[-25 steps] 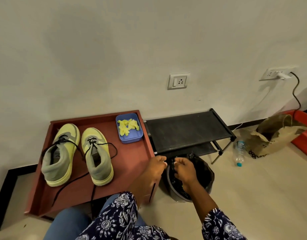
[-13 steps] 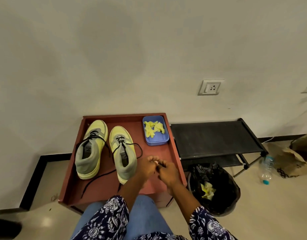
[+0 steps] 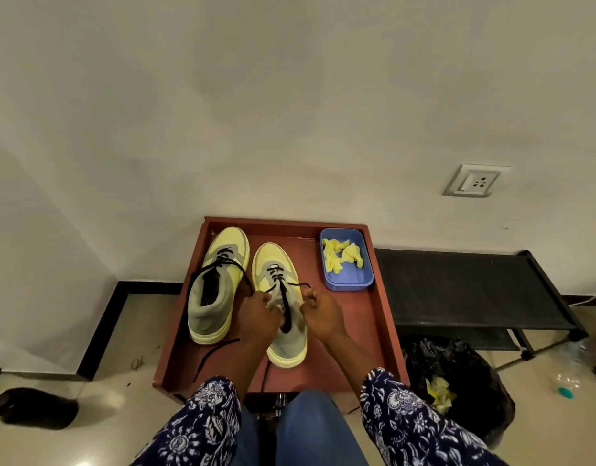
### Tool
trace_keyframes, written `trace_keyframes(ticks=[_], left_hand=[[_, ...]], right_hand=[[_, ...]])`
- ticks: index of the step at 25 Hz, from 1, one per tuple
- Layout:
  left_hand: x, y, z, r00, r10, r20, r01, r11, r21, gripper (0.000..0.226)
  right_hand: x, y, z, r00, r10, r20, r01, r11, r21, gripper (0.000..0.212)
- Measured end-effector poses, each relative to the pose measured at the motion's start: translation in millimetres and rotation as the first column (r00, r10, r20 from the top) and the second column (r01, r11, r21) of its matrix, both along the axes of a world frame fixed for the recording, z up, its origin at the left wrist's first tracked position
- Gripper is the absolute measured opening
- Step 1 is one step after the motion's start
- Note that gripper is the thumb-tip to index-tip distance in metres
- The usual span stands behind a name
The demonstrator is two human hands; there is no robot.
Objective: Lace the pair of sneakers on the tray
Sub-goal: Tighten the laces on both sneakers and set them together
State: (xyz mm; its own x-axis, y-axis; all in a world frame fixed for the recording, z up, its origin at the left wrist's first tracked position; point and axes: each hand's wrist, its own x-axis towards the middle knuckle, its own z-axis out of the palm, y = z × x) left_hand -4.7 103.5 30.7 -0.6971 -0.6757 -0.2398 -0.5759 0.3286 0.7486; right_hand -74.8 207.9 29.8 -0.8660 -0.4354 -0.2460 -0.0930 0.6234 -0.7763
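Both hands now on right yellow-and-grey sneaker | I see left hand, right hand moved from bin, pinching its black lace | lacing restarts on red tray

Two yellow-and-grey fabric sneakers, the left one and the right one, stood side by side, toes toward the wall, on the reddish-brown tray, their black laces loose (partly threaded).

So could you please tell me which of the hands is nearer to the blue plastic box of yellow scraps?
Right. The right hand lies just below-left of the blue plastic box; the left hand sits farther left, across the right-side yellow sneaker.
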Motion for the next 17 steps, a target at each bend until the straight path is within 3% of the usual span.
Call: trace_keyframes(ticks=[7,13,17], left_hand=[[-2.3,-27.1,-22.2,0.996,-0.069,0.048,0.067,0.996,0.054,0.016],[-16.5,-32.0,-29.8,0.988,-0.152,0.014,0.148,0.977,0.153,0.05],[-20.7,-38.8,-34.6,0.974,-0.226,0.002,0.226,0.973,0.036,0.046]], right_hand=[[-26.6,-26.6,-12.1,0.992,0.122,0.011,-0.123,0.987,0.101,0.04],[-36.9,-34.9,-13.2,0.973,0.23,0.019,-0.229,0.954,0.193,0.043],[-41.3,-33.1,-17.6,0.964,0.264,0.017,-0.262,0.944,0.202,0.03]])
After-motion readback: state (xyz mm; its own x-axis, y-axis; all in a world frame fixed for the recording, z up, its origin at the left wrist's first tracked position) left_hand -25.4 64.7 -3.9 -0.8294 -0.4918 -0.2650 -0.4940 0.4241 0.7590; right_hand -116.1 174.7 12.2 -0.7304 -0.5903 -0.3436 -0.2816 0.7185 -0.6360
